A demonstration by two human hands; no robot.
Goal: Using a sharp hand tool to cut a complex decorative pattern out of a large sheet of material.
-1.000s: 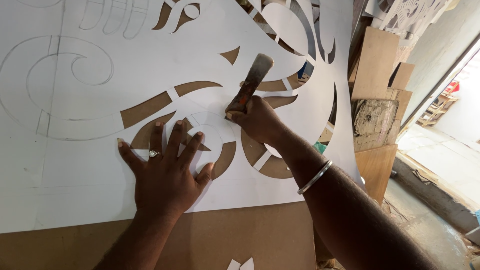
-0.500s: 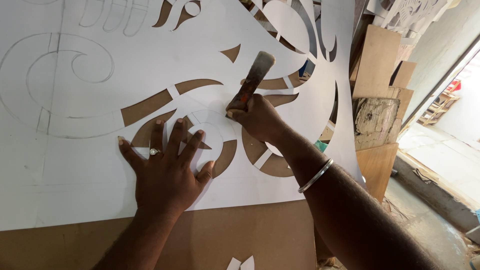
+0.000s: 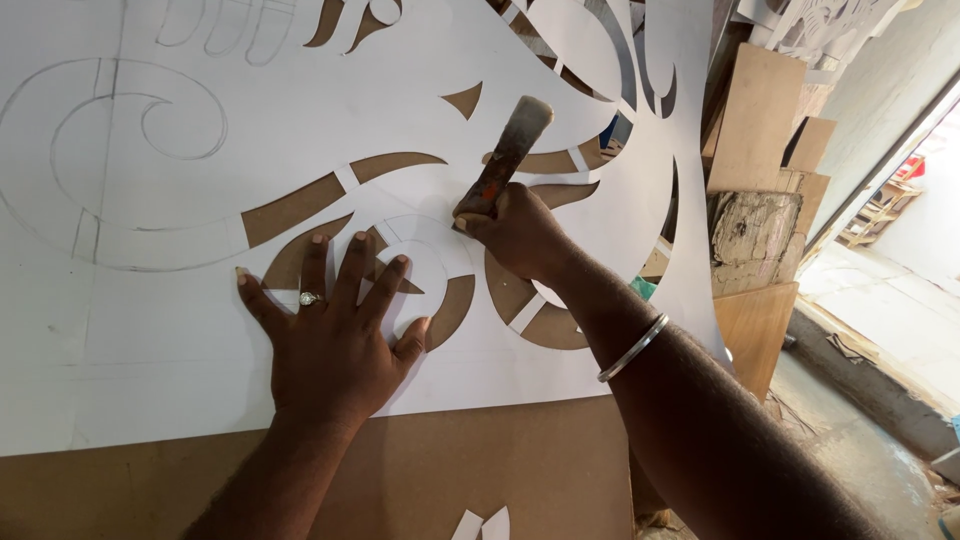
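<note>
Left hand splayed flat on smooth white stencil sheet, right hand fisted round worn tool handle — brown board beneath

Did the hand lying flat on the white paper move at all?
No. The left hand stays spread flat on the white paper stencil, its fingers over the same curved brown cut-out as before.

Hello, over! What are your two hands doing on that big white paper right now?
Left hand flat, fingers spread, pinning white paper stencil. Right hand gripping cutting tool, tip on the paper. Brown board beneath. Nothing blocking.
</note>
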